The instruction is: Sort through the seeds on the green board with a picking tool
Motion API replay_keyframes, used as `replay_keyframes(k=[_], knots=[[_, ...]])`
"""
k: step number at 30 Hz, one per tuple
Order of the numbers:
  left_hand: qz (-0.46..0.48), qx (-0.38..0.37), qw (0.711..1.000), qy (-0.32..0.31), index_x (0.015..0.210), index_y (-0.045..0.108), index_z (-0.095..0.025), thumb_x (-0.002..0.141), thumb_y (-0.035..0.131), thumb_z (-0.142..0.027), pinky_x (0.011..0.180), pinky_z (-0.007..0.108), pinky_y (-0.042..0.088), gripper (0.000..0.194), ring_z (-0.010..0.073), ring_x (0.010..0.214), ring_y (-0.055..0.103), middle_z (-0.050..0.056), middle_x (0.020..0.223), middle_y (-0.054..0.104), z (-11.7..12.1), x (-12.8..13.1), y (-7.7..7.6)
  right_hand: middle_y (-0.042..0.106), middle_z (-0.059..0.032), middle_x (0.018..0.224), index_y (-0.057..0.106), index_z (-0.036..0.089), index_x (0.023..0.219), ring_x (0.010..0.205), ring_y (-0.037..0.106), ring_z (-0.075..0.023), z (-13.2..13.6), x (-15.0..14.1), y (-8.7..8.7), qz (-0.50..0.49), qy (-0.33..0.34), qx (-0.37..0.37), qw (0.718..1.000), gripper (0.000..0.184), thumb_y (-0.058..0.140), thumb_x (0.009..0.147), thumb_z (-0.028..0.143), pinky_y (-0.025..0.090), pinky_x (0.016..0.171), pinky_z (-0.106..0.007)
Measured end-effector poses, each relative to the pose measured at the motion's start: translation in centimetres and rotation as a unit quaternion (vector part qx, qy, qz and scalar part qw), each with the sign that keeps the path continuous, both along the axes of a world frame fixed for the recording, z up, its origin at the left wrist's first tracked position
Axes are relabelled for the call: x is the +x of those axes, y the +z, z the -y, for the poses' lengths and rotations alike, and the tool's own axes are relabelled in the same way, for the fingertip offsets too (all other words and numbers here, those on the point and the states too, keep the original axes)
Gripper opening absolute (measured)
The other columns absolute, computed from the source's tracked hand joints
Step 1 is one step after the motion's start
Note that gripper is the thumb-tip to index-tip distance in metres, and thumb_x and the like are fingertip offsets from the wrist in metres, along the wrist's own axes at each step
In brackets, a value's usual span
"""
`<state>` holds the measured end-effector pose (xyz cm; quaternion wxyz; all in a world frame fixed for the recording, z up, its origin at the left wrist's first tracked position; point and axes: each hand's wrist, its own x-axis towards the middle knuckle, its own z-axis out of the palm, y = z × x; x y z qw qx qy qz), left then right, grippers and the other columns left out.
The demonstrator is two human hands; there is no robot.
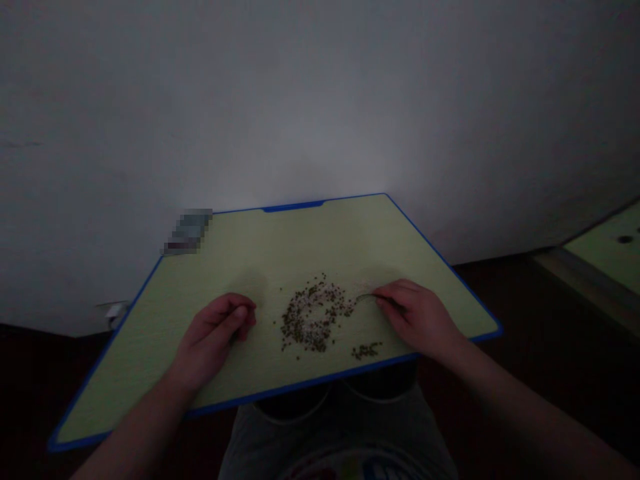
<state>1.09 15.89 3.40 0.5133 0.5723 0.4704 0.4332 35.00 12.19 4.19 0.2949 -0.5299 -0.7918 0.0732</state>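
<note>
On the pale green board (pixel 320 240) with a blue edge lies a loose pile of small dark beans or seeds mixed with pale grains (pixel 313 317). A smaller cluster of dark seeds (pixel 367 351) sits apart, close to the near edge. My right hand (pixel 417 313) pinches a thin, curved, dark tool (pixel 367 295), its tip at the right side of the pile; its exact kind is unclear in the dim light. To the left of the pile, my left hand (pixel 217 330) is closed above the board, thumb against curled fingers. Whatever it may hold is hidden.
At the board's far left corner lies a pixelated flat object (pixel 187 231). A grey wall (pixel 320 100) stands behind. Below the near edge, over my lap, are two rounded dark shapes with pale rims (pixel 295 420). Another pale green surface (pixel 610 243) is at right.
</note>
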Motion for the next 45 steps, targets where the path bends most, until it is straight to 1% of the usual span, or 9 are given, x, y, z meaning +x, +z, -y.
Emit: replay_keyframes(k=[4, 8, 14, 20, 27, 34, 37, 40, 45], knots=[[0.0, -0.001, 1.0, 0.0, 0.08, 0.065, -0.02, 0.078, 0.063, -0.037, 0.05, 0.024, 0.035, 0.017, 0.0112, 0.052, 0.046, -0.002, 0.06, 0.059, 0.3, 0.1, 0.1, 0.072, -0.0066, 0.087, 0.069, 0.019, 0.096, 0.081, 0.065, -0.0199, -0.9, 0.0, -0.1, 0.002, -0.026, 0.0, 1.0, 0.021, 0.05, 0.088, 0.019, 0.053, 0.073, -0.034], [0.006, -0.008, 1.0, 0.008, 0.079, 0.065, -0.019, 0.076, 0.065, -0.036, 0.049, 0.024, 0.035, 0.018, 0.0109, 0.051, 0.047, -0.002, 0.059, 0.059, 0.3, 0.3, 0.5, 0.072, -0.0067, 0.086, 0.069, 0.019, 0.095, 0.08, 0.065, -0.0206, -1.1, 0.1, -0.1, 0.005, -0.039, 0.003, 0.999, 0.021, 0.05, 0.089, 0.021, 0.052, 0.073, -0.035], [-0.01, 0.0, 1.0, 0.008, 0.079, 0.065, -0.019, 0.078, 0.063, -0.036, 0.05, 0.024, 0.035, 0.017, 0.0111, 0.052, 0.047, -0.002, 0.06, 0.059, 0.1, 0.2, 0.3, 0.072, -0.007, 0.088, 0.069, 0.017, 0.097, 0.083, 0.065, -0.0205, -0.3, 0.2, -0.1, 0.005, -0.018, -0.003, 1.0, 0.021, 0.049, 0.089, 0.018, 0.052, 0.074, -0.034], [-0.012, 0.002, 1.0, -0.008, 0.082, 0.065, -0.02, 0.081, 0.061, -0.035, 0.052, 0.023, 0.035, 0.016, 0.0102, 0.053, 0.047, -0.002, 0.062, 0.06, -0.1, 0.0, -0.1, 0.071, -0.0068, 0.085, 0.068, 0.017, 0.096, 0.08, 0.065, -0.0192, 0.3, 0.3, 0.3, 0.003, 0.013, 0.002, 1.0, 0.02, 0.049, 0.089, 0.019, 0.052, 0.072, -0.033], [0.012, -0.01, 1.0, -0.01, 0.081, 0.064, -0.019, 0.08, 0.063, -0.034, 0.052, 0.022, 0.035, 0.015, 0.0097, 0.054, 0.046, -0.003, 0.06, 0.058, 0.0, 0.0, 0.0, 0.071, -0.0066, 0.086, 0.068, 0.017, 0.096, 0.081, 0.065, -0.0191, 0.0, 0.1, 0.1, 0.009, 0.005, 0.0, 1.0, 0.02, 0.05, 0.088, 0.018, 0.052, 0.073, -0.032], [0.01, -0.004, 1.0, -0.005, 0.081, 0.065, -0.019, 0.079, 0.064, -0.036, 0.05, 0.022, 0.035, 0.017, 0.0093, 0.052, 0.046, -0.003, 0.06, 0.06, 0.1, -0.1, -0.1, 0.071, -0.0076, 0.087, 0.069, 0.015, 0.096, 0.082, 0.065, -0.0211, -0.3, 0.4, -0.2, 0.022, -0.056, -0.001, 0.998, 0.021, 0.05, 0.088, 0.019, 0.052, 0.074, -0.035], [0.011, -0.005, 1.0, -0.006, 0.082, 0.065, -0.019, 0.079, 0.064, -0.036, 0.051, 0.022, 0.035, 0.017, 0.0097, 0.053, 0.047, -0.002, 0.061, 0.06, 0.3, -0.1, -0.1, 0.071, -0.0075, 0.087, 0.069, 0.016, 0.095, 0.081, 0.065, -0.0211, -0.6, 0.4, -0.3, 0.016, -0.068, -0.002, 0.998, 0.02, 0.051, 0.088, 0.019, 0.052, 0.075, -0.035], [0.015, -0.007, 1.0, -0.005, 0.082, 0.065, -0.019, 0.079, 0.064, -0.035, 0.05, 0.022, 0.035, 0.017, 0.0094, 0.053, 0.046, -0.003, 0.061, 0.06, 0.4, 0.0, 0.0, 0.071, -0.007, 0.088, 0.069, 0.017, 0.095, 0.082, 0.065, -0.0203, -0.8, 0.2, -0.3, 0.008, -0.064, -0.004, 0.998, 0.02, 0.05, 0.089, 0.02, 0.051, 0.076, -0.034], [0.014, -0.007, 1.0, -0.013, 0.083, 0.065, -0.02, 0.08, 0.063, -0.036, 0.052, 0.022, 0.036, 0.017, 0.0096, 0.054, 0.047, -0.003, 0.062, 0.06, 0.3, -0.2, -0.2, 0.071, -0.0069, 0.088, 0.069, 0.016, 0.097, 0.082, 0.065, -0.0202, -0.9, 0.2, -0.3, 0.01, -0.038, -0.011, 0.999, 0.021, 0.05, 0.089, 0.02, 0.051, 0.076, -0.034]])
